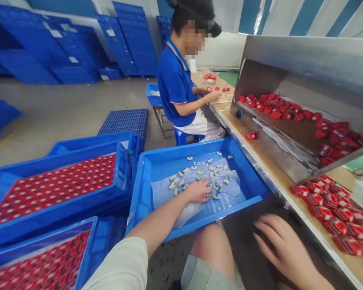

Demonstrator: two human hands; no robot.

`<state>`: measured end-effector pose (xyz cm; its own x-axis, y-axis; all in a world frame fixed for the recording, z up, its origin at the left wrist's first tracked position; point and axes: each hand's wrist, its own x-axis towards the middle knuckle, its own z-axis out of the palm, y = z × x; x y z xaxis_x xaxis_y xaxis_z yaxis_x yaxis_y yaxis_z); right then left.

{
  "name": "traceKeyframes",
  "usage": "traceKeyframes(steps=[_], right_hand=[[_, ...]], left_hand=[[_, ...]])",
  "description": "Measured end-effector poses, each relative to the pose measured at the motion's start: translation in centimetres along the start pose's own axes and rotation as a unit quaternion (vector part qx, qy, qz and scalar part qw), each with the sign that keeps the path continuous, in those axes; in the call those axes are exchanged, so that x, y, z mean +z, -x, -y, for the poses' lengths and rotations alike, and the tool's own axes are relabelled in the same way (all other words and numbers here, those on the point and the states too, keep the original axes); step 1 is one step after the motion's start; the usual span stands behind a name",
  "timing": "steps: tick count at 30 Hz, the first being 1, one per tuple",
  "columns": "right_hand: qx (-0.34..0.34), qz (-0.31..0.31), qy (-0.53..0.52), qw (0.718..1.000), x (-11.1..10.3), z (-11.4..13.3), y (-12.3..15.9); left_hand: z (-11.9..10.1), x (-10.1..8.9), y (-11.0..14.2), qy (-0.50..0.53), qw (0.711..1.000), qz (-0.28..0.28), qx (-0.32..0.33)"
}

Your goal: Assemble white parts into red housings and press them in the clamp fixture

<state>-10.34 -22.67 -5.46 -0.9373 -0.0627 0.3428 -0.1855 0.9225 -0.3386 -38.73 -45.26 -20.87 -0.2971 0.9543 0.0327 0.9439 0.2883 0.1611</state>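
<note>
My left hand reaches into a blue plastic bin, its fingers curled down on a small blue-and-white part. Several more small parts in blue, yellow and white lie loosely around it on a pale plastic sheet. My right hand, somewhat blurred, is held beside the workbench edge, outside the bin. Its fingers are stretched out and nothing shows in them. To its right, red-cased pieces lie heaped on the wooden workbench.
A metal-walled box on the bench holds more red pieces. On the left stand blue trays with rows of red pieces. A co-worker in a blue shirt sits ahead at the bench. Blue crates are stacked behind.
</note>
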Motion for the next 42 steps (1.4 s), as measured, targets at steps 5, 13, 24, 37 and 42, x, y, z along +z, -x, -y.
traceKeyframes(steps=[5,13,24,37,42], right_hand=[[0.051,0.246,0.099,0.963,8.0,-0.2,-14.2],[0.043,0.407,0.155,0.899,15.8,-2.8,-15.8],[0.132,0.335,0.174,0.917,16.2,-3.2,-16.0],[0.114,0.309,0.069,0.942,15.2,-3.2,-15.5],[0.145,0.159,-0.027,0.976,11.4,-0.8,-14.9]], left_hand=[[1.1,-0.5,-0.1,0.079,0.997,-0.011,0.015],[3.0,-1.7,-0.2,0.511,0.837,-0.149,-0.127],[4.0,-7.3,-0.8,0.873,0.303,-0.299,-0.239],[-2.7,-12.3,7.8,0.914,0.135,-0.267,-0.274],[-6.8,-12.8,11.6,0.910,0.122,-0.279,-0.283]])
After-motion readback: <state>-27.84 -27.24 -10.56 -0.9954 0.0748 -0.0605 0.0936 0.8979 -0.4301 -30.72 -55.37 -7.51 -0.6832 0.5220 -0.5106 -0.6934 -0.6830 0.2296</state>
